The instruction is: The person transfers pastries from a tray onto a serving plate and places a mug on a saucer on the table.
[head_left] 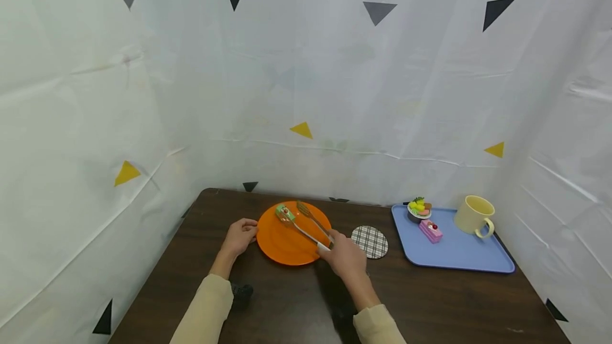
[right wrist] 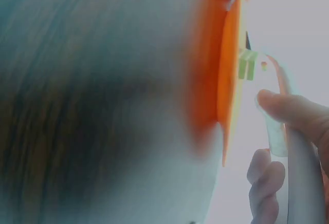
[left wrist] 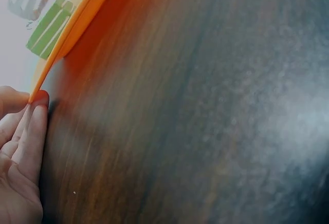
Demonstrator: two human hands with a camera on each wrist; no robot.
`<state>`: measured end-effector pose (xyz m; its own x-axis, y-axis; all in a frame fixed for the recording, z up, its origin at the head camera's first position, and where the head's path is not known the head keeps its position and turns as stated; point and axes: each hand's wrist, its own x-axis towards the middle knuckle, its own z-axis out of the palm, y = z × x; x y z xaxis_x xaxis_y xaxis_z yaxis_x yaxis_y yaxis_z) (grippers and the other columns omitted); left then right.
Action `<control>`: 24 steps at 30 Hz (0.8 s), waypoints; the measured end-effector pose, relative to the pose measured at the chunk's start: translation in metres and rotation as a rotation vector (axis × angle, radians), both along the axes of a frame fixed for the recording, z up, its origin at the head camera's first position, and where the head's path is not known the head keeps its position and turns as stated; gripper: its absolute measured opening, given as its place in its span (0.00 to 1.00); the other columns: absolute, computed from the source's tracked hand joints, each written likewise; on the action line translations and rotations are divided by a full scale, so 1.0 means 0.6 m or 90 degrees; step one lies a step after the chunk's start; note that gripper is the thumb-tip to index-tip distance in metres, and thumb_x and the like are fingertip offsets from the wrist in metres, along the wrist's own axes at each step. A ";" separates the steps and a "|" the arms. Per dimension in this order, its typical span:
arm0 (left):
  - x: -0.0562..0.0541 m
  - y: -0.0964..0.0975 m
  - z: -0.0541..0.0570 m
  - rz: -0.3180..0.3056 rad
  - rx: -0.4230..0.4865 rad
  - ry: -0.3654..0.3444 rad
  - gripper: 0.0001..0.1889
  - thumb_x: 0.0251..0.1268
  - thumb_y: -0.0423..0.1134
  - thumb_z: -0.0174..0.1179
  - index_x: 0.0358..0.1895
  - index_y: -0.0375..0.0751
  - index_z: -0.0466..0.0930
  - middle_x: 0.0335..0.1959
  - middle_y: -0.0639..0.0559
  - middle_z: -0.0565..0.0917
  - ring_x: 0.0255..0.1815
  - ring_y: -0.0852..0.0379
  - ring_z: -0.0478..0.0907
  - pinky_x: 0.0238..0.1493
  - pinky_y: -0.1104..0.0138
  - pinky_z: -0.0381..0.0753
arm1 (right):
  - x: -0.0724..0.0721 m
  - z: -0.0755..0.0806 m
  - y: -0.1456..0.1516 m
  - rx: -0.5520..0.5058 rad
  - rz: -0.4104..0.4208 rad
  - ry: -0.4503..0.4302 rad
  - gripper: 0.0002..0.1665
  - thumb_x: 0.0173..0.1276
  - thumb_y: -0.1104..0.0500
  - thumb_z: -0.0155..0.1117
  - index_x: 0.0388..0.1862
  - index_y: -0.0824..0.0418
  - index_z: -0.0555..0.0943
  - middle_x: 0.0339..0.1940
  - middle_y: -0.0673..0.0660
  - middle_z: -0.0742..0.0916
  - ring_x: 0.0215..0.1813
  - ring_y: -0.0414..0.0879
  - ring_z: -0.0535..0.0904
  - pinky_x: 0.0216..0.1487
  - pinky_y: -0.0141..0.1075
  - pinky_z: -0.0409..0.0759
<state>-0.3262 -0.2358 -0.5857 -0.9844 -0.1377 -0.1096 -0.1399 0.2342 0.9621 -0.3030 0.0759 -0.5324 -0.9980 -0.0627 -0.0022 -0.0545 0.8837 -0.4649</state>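
An orange plate [head_left: 279, 248] lies on the dark wooden table. My left hand [head_left: 239, 237] pinches its left rim, thumb above and fingers beneath, as the left wrist view shows. In my right hand [head_left: 348, 255] I hold metal tongs [head_left: 306, 233] with white grips, reaching over the plate from the right. Their two arms stand apart. A small green toy cake slice [head_left: 285, 211] sits toward the plate's far left, at the tip of one tong arm. Whether that tip touches the slice I cannot tell.
Right of the plate lies a round checked coaster [head_left: 370, 242]. Farther right, a blue tray [head_left: 470, 256] carries a yellow mug [head_left: 472, 215], a pink cake slice [head_left: 431, 231] and a small bowl of toy food [head_left: 419, 210]. A white curtain [head_left: 334, 78] hangs behind the table.
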 end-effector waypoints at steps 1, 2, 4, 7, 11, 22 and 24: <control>-0.001 0.000 0.000 -0.002 -0.003 -0.001 0.17 0.84 0.35 0.58 0.66 0.29 0.79 0.58 0.31 0.84 0.56 0.43 0.85 0.57 0.57 0.89 | 0.002 0.002 0.004 -0.003 -0.002 0.001 0.36 0.67 0.39 0.76 0.71 0.49 0.83 0.39 0.52 0.91 0.26 0.48 0.77 0.25 0.41 0.74; -0.001 0.001 0.000 -0.003 -0.004 -0.003 0.17 0.84 0.35 0.58 0.66 0.29 0.79 0.58 0.32 0.84 0.55 0.43 0.85 0.57 0.58 0.90 | 0.003 0.004 0.008 -0.008 -0.005 0.003 0.37 0.67 0.38 0.76 0.72 0.49 0.83 0.42 0.52 0.92 0.28 0.48 0.79 0.27 0.42 0.76; -0.002 0.001 -0.002 -0.001 -0.006 -0.007 0.17 0.83 0.35 0.58 0.66 0.29 0.79 0.57 0.32 0.85 0.54 0.45 0.86 0.56 0.59 0.90 | 0.007 0.004 0.017 -0.011 -0.011 0.008 0.37 0.67 0.36 0.75 0.72 0.47 0.83 0.49 0.52 0.93 0.35 0.48 0.83 0.32 0.44 0.79; -0.005 0.001 -0.005 0.006 -0.005 -0.009 0.17 0.82 0.35 0.60 0.66 0.30 0.79 0.56 0.34 0.86 0.53 0.47 0.86 0.55 0.61 0.90 | 0.012 0.001 0.030 -0.031 -0.015 0.014 0.38 0.67 0.34 0.74 0.71 0.48 0.83 0.53 0.52 0.93 0.42 0.49 0.86 0.37 0.47 0.82; -0.007 -0.003 -0.007 0.010 -0.011 -0.017 0.18 0.82 0.36 0.61 0.67 0.32 0.79 0.56 0.36 0.87 0.53 0.48 0.86 0.55 0.61 0.90 | 0.018 -0.004 0.053 -0.059 -0.029 0.008 0.39 0.65 0.32 0.75 0.69 0.48 0.84 0.50 0.52 0.92 0.41 0.49 0.85 0.38 0.50 0.82; -0.003 0.000 0.003 -0.003 -0.009 -0.023 0.19 0.82 0.36 0.60 0.68 0.29 0.78 0.58 0.33 0.85 0.53 0.46 0.86 0.55 0.60 0.90 | 0.030 -0.002 0.145 -0.056 -0.097 -0.006 0.51 0.63 0.22 0.71 0.77 0.49 0.78 0.59 0.62 0.90 0.44 0.58 0.86 0.41 0.56 0.79; -0.003 0.002 0.004 -0.006 -0.011 -0.020 0.19 0.83 0.36 0.60 0.68 0.29 0.77 0.58 0.32 0.85 0.54 0.46 0.86 0.55 0.60 0.90 | 0.032 -0.001 0.161 -0.048 -0.104 -0.006 0.53 0.63 0.22 0.70 0.78 0.49 0.77 0.58 0.64 0.90 0.41 0.57 0.85 0.37 0.53 0.77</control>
<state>-0.3283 -0.2346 -0.5834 -0.9818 -0.1300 -0.1382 -0.1676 0.2527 0.9529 -0.2839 0.1724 -0.5329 -0.9948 0.1006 -0.0128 0.0920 0.8427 -0.5304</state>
